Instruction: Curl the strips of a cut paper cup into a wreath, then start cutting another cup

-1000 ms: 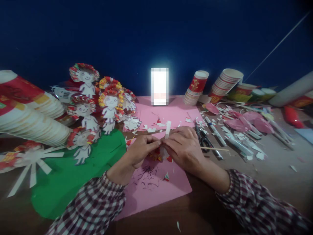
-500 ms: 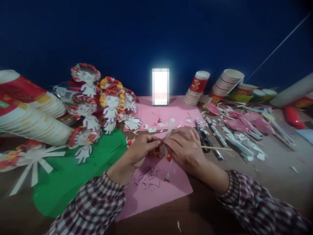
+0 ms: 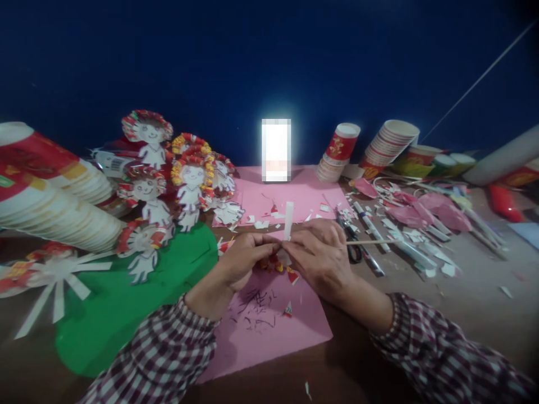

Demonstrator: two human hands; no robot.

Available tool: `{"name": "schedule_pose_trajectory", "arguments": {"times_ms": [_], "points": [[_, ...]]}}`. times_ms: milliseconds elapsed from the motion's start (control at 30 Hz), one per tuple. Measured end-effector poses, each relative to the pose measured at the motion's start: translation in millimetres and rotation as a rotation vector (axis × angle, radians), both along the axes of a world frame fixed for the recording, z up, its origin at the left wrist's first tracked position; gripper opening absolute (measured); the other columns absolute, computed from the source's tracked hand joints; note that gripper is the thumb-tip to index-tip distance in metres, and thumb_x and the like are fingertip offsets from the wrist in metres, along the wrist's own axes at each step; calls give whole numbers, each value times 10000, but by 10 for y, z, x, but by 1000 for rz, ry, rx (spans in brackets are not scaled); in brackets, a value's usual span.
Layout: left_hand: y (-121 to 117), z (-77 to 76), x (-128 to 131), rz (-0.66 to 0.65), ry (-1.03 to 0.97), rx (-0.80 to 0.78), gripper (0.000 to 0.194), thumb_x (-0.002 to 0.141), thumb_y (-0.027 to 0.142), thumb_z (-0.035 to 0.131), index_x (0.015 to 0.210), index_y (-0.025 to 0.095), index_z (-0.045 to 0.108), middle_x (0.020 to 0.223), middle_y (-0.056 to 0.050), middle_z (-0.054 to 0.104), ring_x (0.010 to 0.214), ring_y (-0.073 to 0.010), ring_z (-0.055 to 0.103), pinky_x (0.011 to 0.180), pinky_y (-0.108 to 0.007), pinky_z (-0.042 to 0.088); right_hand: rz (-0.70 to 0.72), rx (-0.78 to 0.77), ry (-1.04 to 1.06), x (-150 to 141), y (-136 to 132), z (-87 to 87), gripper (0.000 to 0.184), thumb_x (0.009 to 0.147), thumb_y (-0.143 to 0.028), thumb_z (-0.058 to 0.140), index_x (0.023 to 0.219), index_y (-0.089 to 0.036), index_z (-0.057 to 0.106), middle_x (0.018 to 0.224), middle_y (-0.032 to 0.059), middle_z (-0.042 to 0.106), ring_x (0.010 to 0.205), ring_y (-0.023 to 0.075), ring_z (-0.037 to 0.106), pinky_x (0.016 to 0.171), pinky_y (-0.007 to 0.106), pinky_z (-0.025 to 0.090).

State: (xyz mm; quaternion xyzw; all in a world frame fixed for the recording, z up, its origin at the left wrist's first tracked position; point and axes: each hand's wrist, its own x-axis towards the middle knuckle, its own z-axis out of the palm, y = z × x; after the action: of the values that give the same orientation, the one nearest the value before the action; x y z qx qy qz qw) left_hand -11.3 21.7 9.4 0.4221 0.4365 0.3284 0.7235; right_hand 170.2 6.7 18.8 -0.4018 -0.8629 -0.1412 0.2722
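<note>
My left hand (image 3: 248,259) and my right hand (image 3: 320,252) meet over the pink sheet (image 3: 295,331), fingertips pinched together on a cut paper cup (image 3: 273,264). Of this cup I see red and yellow pieces below the fingers and one white strip (image 3: 288,221) standing up between the hands. A thin wooden stick (image 3: 370,242) passes through my right hand and sticks out to the right. Its other end is hidden by the fingers. Black handwriting and a small red-white scrap (image 3: 288,310) lie on the sheet.
Paper dolls with curled red-yellow rims (image 3: 191,179) stand at the left near stacked paper cups (image 3: 76,213) and a green sheet (image 3: 138,314). Scissors (image 3: 356,252), markers (image 3: 373,227) and paper scraps lie at the right. A bright blurred-out rectangle (image 3: 276,150) stands at the back.
The white strip leaned right half a second ago and is now nearly upright. The stick's outer end has swung up, away from me. Both hands stay at nearly the same spot.
</note>
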Motion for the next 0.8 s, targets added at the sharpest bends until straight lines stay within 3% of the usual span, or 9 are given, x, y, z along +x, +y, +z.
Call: {"name": "schedule_pose_trajectory", "arguments": {"times_ms": [233, 533, 800], "points": [[-2, -5, 30, 60, -38, -99, 157, 707, 245, 689, 780, 112, 649, 625, -18, 613, 516, -78, 524, 525, -220, 399, 2, 26, 10, -21, 16, -21, 103, 845, -219, 587, 915, -263, 646, 883, -26, 644, 1035, 221, 459, 944, 390, 305], [5, 28, 4, 46, -28, -19, 191, 711, 256, 681, 818, 100, 656, 642, -33, 618, 549, -93, 527, 544, -237, 388, -13, 33, 76, -25, 11, -30, 150, 837, -269, 616, 983, -275, 651, 910, -12, 656, 1036, 216, 459, 926, 376, 311], [-2, 3, 24, 55, -44, -66, 194, 709, 256, 689, 834, 108, 677, 693, -46, 645, 602, -109, 570, 612, -262, 444, -18, 7, 35, -21, 14, -27, 125, 861, -233, 582, 960, -267, 650, 892, -14, 650, 1042, 217, 460, 909, 369, 311]]}}
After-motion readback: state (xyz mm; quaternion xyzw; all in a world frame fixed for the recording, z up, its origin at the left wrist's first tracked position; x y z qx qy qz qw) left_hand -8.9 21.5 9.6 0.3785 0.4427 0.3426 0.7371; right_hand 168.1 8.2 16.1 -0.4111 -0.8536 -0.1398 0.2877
